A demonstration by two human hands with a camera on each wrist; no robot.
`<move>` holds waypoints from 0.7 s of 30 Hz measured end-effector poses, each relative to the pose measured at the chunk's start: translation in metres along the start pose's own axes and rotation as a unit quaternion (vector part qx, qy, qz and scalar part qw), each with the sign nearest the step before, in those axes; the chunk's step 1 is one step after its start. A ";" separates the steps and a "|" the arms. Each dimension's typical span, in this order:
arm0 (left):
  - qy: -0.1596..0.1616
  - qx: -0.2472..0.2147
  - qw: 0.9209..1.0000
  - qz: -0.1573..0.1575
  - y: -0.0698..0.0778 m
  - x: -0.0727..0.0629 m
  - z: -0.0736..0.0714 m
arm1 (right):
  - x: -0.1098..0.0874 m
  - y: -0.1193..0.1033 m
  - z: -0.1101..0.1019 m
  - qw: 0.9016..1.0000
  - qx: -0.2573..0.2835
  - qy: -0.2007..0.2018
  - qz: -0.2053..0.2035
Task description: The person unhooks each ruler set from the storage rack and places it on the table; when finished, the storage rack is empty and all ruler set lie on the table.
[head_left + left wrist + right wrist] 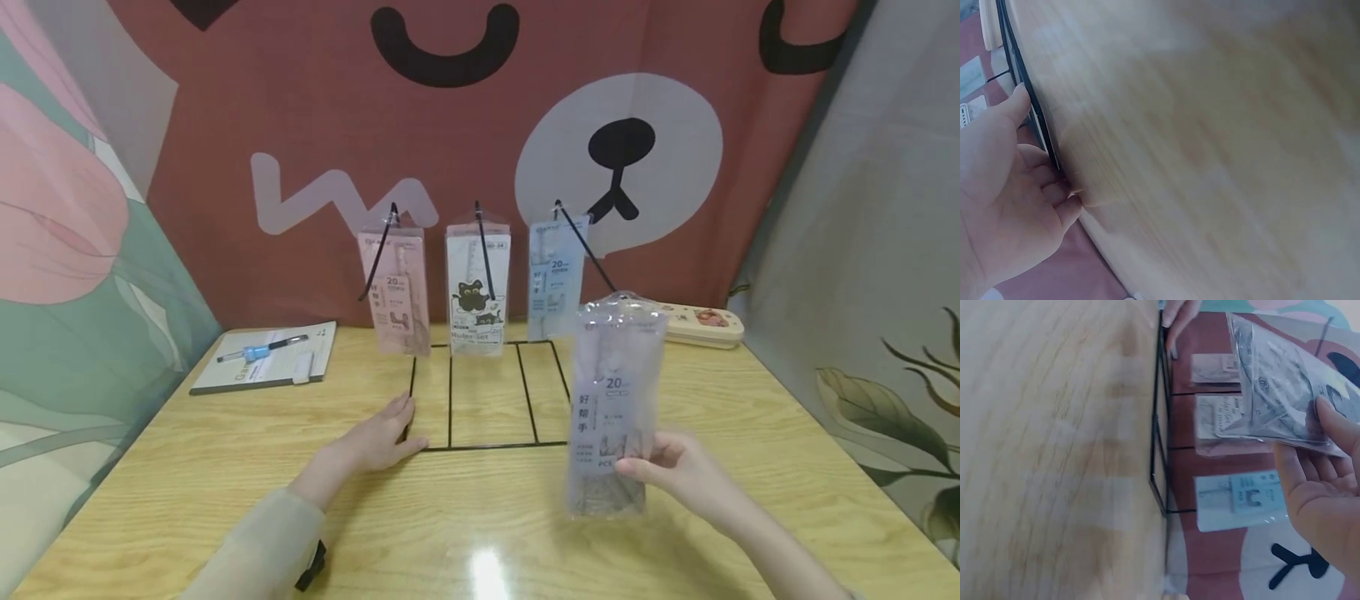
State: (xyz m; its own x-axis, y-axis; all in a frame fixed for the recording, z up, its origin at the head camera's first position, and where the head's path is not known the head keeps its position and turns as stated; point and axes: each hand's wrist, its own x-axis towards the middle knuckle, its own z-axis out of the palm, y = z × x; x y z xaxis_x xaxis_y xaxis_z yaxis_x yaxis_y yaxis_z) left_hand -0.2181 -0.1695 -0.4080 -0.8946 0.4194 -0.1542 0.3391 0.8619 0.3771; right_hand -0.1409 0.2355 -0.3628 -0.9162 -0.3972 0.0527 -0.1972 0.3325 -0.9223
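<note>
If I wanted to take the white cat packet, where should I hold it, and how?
Probably by its lower edge: come from the front and pinch the white packet front and back. It looks flat and hangs by its top from a hook jutting out in front, so the bottom looks free.

The head camera looks forward and down over the tabletop (405, 525). Both wrist cameras sit nearer, turned sideways, sharing the black rack (493, 447).

The head view is bright, with white glare on the worktop (420, 521) at bottom centre and glints atop the packet (617, 400) at right. Both wrist views are dimmer and hazy, the left largely blurred.
</note>
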 end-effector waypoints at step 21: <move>-0.020 -0.006 1.000 -0.003 -0.001 0.004 -0.003 | 0.002 0.005 -0.062 0.973 -0.126 0.159 0.114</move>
State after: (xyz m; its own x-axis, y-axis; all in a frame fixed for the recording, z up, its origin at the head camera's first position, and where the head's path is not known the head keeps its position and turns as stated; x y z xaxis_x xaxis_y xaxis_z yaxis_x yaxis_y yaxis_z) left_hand -0.2228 -0.1695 -0.4064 -0.8842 0.4256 -0.1927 0.3299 0.8609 0.3873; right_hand -0.1649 0.2891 -0.3433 -0.9998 -0.0172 0.0108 -0.0190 0.5959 -0.8028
